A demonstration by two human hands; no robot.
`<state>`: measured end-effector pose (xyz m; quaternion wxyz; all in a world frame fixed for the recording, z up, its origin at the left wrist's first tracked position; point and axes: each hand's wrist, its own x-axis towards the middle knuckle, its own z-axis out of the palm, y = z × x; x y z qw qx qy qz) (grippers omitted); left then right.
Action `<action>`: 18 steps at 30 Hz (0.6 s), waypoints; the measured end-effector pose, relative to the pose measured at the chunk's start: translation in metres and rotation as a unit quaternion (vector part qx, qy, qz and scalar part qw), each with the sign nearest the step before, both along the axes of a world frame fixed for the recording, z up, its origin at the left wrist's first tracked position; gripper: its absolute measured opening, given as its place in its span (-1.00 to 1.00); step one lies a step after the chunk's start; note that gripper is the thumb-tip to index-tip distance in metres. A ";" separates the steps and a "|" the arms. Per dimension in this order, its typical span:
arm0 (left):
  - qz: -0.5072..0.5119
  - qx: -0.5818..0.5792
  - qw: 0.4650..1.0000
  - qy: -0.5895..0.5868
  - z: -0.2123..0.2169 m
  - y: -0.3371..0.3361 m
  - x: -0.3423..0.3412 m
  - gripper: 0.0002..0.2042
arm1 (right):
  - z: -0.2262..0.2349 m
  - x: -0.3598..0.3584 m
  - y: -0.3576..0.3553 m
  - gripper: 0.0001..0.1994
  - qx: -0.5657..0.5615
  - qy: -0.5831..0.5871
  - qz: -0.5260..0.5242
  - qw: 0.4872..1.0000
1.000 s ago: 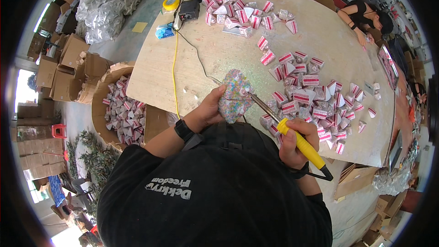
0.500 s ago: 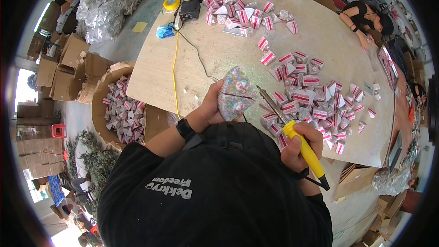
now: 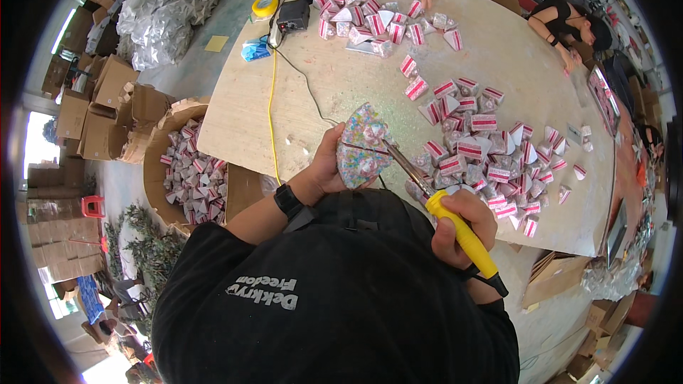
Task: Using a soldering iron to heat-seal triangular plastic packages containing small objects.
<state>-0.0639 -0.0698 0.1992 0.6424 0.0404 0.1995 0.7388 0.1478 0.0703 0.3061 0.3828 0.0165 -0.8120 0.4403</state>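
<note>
Iron tip close to held piece: slip/burn risk

L hand (image 3: 329, 165) has its grip clamped on a multicolour speckled, fan-shaped piece (image 3: 366, 131) w/ a dark line across it, approx. centre of view, at the near edge of the pale wooden bench (image 3: 238, 110). R hand (image 3: 466, 222): grip closed round a yellow-handled soldering iron w/ metal shaft (image 3: 462, 238), coming in from the piece's 4 o'clock. Tip's at its R edge; can't tell if touching.

Risks (my judgement): if tip's hot, holding it too long might scorch the piece; a slip toward 9 o'clock could burn L fingers. Loose grip = piece twists at the line. Shaft's also nr the red-striped, wedge-shaped packets (image 3: 484, 123) at 3 o'clock; a careless swing could mark them.
</note>
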 end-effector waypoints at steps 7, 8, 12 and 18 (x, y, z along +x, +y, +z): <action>-0.024 0.009 0.999 0.027 -0.002 0.001 0.001 -0.25 | 0.002 -0.001 -0.003 -0.75 -0.029 -0.025 -0.039 0.999; -0.027 0.012 0.999 0.031 -0.002 0.001 0.001 -0.25 | 0.002 -0.002 -0.002 -0.75 -0.030 -0.030 -0.037 0.998; -0.042 0.019 0.998 0.051 0.001 0.000 0.002 -0.25 | 0.005 -0.004 -0.004 -0.76 -0.019 -0.036 -0.054 0.998; 0.004 -0.023 0.997 0.071 0.005 0.001 0.006 -0.26 | 0.004 -0.007 -0.003 -0.77 0.008 -0.013 -0.072 0.997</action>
